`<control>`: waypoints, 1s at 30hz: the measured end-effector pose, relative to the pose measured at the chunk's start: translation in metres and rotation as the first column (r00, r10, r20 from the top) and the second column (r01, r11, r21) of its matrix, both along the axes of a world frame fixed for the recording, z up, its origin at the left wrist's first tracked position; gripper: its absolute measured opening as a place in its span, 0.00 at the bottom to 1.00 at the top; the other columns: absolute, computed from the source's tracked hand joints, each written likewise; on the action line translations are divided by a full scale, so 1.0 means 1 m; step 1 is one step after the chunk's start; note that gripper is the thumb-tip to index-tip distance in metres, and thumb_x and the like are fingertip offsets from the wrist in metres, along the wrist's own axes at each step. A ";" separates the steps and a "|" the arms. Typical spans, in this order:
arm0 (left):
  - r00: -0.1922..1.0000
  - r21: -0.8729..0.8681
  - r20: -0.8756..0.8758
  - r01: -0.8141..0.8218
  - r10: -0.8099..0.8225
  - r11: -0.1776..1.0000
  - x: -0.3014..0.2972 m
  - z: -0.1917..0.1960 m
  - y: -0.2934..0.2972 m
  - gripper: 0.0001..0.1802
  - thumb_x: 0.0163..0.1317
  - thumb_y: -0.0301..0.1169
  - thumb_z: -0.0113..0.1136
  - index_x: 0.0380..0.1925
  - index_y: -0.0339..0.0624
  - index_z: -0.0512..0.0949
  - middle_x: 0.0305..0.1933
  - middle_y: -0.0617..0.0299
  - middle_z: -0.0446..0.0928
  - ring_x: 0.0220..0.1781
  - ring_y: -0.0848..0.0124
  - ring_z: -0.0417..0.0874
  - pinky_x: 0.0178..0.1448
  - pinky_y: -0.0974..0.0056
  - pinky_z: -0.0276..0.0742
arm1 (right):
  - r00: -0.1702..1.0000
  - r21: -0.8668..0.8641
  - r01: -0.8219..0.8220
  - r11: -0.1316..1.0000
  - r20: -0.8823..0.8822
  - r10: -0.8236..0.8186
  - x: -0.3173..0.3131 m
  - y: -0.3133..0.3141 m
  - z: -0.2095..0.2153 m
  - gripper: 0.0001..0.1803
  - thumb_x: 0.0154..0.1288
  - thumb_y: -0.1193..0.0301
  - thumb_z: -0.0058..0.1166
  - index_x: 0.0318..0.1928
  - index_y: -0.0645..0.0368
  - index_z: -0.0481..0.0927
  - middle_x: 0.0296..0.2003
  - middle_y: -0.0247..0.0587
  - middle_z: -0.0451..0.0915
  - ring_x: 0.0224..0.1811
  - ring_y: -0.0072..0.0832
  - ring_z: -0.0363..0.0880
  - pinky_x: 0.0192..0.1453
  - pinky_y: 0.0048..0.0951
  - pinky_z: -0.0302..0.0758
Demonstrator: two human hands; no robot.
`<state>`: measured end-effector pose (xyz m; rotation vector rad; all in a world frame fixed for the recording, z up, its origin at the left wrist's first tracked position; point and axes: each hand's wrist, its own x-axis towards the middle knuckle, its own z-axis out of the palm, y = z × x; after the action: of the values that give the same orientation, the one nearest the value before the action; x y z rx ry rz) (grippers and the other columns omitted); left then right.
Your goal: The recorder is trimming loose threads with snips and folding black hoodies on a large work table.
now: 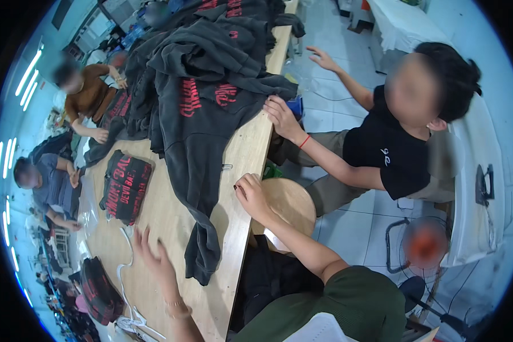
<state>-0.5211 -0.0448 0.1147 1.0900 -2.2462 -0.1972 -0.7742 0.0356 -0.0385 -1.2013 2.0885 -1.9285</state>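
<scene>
My left hand (154,253) is raised over the table, fingers spread, holding nothing. Nearest to it lies a folded dark garment (127,188) with red lettering. My right hand (252,196) is at the table's near edge, fingers loosely bent and nothing seen in them. Between my hands a sleeve of a dark grey sweatshirt (188,145) stretches toward me. That sweatshirt has red print and lies on a large heap of similar garments. A co-worker's hand (282,117) touches its side at the table edge.
The wooden table (211,313) also bears a white cord (122,273) and another folded dark garment (100,290). A round wooden stool (290,202) stands beside it. Two people work across the table, one in brown. An iron (484,185) and a fan (424,245) are at right.
</scene>
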 end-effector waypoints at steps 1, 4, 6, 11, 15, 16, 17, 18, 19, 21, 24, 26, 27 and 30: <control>0.993 -0.015 0.081 0.088 -0.087 0.996 -0.031 0.012 -0.006 0.22 0.61 0.21 0.53 0.57 0.40 0.71 0.69 0.49 0.59 0.72 0.54 0.60 0.72 0.55 0.56 | 0.998 0.035 0.022 0.999 -0.052 -0.020 -0.001 -0.001 0.000 0.03 0.58 0.76 0.53 0.34 0.60 0.74 0.34 0.44 0.71 0.43 0.43 0.70 0.47 0.40 0.67; 0.935 0.003 0.147 0.327 -0.324 0.945 -0.119 0.031 -0.040 0.23 0.58 0.20 0.55 0.56 0.40 0.72 0.70 0.50 0.58 0.70 0.52 0.62 0.70 0.55 0.59 | 0.988 0.120 0.116 0.986 -0.112 -0.103 -0.002 -0.007 0.011 0.03 0.58 0.75 0.54 0.32 0.59 0.75 0.34 0.41 0.72 0.43 0.41 0.70 0.48 0.40 0.65; 0.901 0.036 0.089 0.423 -0.425 0.905 -0.168 0.032 -0.078 0.26 0.57 0.22 0.57 0.59 0.47 0.71 0.69 0.50 0.58 0.67 0.52 0.65 0.68 0.56 0.64 | 0.970 0.171 0.225 0.959 -0.127 -0.205 -0.004 -0.014 0.012 0.03 0.57 0.72 0.55 0.31 0.58 0.76 0.34 0.39 0.74 0.44 0.39 0.70 0.52 0.41 0.62; 0.938 0.290 0.025 0.323 -0.345 0.901 -0.291 0.042 -0.156 0.35 0.59 0.37 0.61 0.67 0.62 0.63 0.54 0.43 0.69 0.51 0.59 0.77 0.56 0.61 0.74 | 0.964 0.188 0.236 0.953 -0.167 -0.206 -0.002 -0.015 0.013 0.03 0.56 0.73 0.55 0.31 0.58 0.76 0.34 0.39 0.74 0.44 0.39 0.70 0.51 0.40 0.62; 0.883 0.273 0.111 0.415 -0.457 0.868 -0.355 0.016 -0.234 0.33 0.60 0.37 0.61 0.66 0.48 0.64 0.47 0.51 0.76 0.41 0.71 0.78 0.52 0.66 0.73 | 0.967 0.222 0.227 0.948 -0.170 -0.192 0.001 -0.018 0.015 0.03 0.56 0.73 0.55 0.31 0.58 0.76 0.34 0.38 0.74 0.45 0.38 0.70 0.50 0.39 0.62; 0.900 0.311 0.062 0.392 -0.430 0.865 -0.368 0.011 -0.243 0.34 0.60 0.37 0.61 0.66 0.44 0.63 0.46 0.54 0.77 0.43 0.73 0.77 0.53 0.66 0.72 | 0.974 0.226 0.202 0.953 -0.146 -0.171 0.002 -0.016 0.017 0.04 0.56 0.73 0.54 0.32 0.58 0.76 0.34 0.39 0.73 0.45 0.39 0.70 0.50 0.40 0.62; 0.917 0.350 0.016 0.368 -0.398 0.862 -0.376 0.005 -0.249 0.35 0.60 0.38 0.62 0.66 0.39 0.63 0.45 0.57 0.78 0.45 0.74 0.77 0.54 0.67 0.71 | 0.981 0.228 0.173 0.958 -0.122 -0.148 0.003 -0.015 0.019 0.04 0.57 0.72 0.54 0.32 0.59 0.75 0.35 0.40 0.73 0.46 0.39 0.70 0.50 0.41 0.62; 0.886 0.511 -0.178 0.455 -0.429 0.729 -0.402 0.012 -0.210 0.32 0.59 0.39 0.63 0.61 0.34 0.68 0.43 0.60 0.79 0.45 0.73 0.76 0.52 0.67 0.70 | 0.966 0.230 0.249 0.941 -0.126 -0.225 -0.010 -0.014 0.011 0.04 0.55 0.74 0.56 0.32 0.58 0.76 0.34 0.38 0.74 0.45 0.38 0.70 0.50 0.39 0.62; 0.945 0.530 -0.198 0.327 -0.261 0.782 -0.398 0.019 -0.234 0.26 0.59 0.39 0.63 0.53 0.36 0.73 0.43 0.61 0.78 0.41 0.71 0.76 0.46 0.69 0.69 | 0.969 0.224 0.239 0.945 -0.125 -0.215 -0.005 -0.015 0.017 0.04 0.55 0.74 0.56 0.32 0.58 0.76 0.34 0.38 0.74 0.45 0.38 0.70 0.50 0.39 0.62; 0.811 0.583 -0.584 0.386 0.038 0.715 -0.398 0.035 -0.242 0.19 0.56 0.38 0.66 0.42 0.35 0.79 0.28 0.65 0.76 0.23 0.74 0.71 0.26 0.66 0.65 | 0.979 0.227 0.192 0.955 -0.110 -0.170 -0.006 -0.016 0.019 0.04 0.55 0.74 0.56 0.32 0.58 0.76 0.35 0.38 0.74 0.45 0.38 0.70 0.50 0.38 0.62; 0.525 0.534 -0.819 0.553 0.231 0.640 -0.387 0.079 -0.266 0.12 0.68 0.27 0.50 0.48 0.42 0.77 0.50 0.59 0.77 0.52 0.66 0.76 0.63 0.51 0.68 | 0.980 0.235 0.186 0.954 -0.109 -0.164 -0.006 -0.018 0.023 0.03 0.56 0.74 0.55 0.31 0.58 0.76 0.34 0.39 0.74 0.45 0.38 0.70 0.51 0.38 0.62; 0.408 0.480 -0.876 0.691 0.256 0.541 -0.371 0.116 -0.253 0.14 0.69 0.26 0.45 0.52 0.40 0.74 0.53 0.55 0.75 0.56 0.61 0.73 0.67 0.44 0.62 | 0.979 0.242 0.197 0.950 -0.106 -0.175 -0.006 -0.016 0.021 0.03 0.56 0.74 0.55 0.31 0.58 0.76 0.34 0.39 0.74 0.45 0.38 0.70 0.51 0.38 0.62; 0.340 0.432 -0.902 0.736 0.266 0.521 -0.350 0.135 -0.257 0.15 0.70 0.25 0.43 0.53 0.38 0.73 0.52 0.53 0.75 0.56 0.59 0.73 0.67 0.44 0.63 | 0.977 0.234 0.203 0.951 -0.118 -0.180 -0.003 -0.019 0.020 0.03 0.56 0.73 0.55 0.31 0.58 0.75 0.34 0.39 0.74 0.45 0.39 0.70 0.51 0.38 0.63; 0.267 0.274 -0.959 0.792 0.095 0.546 -0.272 0.188 -0.257 0.17 0.69 0.25 0.40 0.55 0.28 0.70 0.56 0.45 0.74 0.58 0.53 0.73 0.67 0.47 0.65 | 0.964 0.213 0.245 0.946 -0.159 -0.214 -0.003 -0.021 0.015 0.04 0.55 0.73 0.55 0.31 0.58 0.75 0.34 0.39 0.74 0.45 0.38 0.70 0.50 0.39 0.63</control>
<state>-0.7934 -0.3021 0.3023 0.3695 -1.1791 -1.6982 -0.7773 0.0145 -0.0230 -1.1089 2.5417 -1.6609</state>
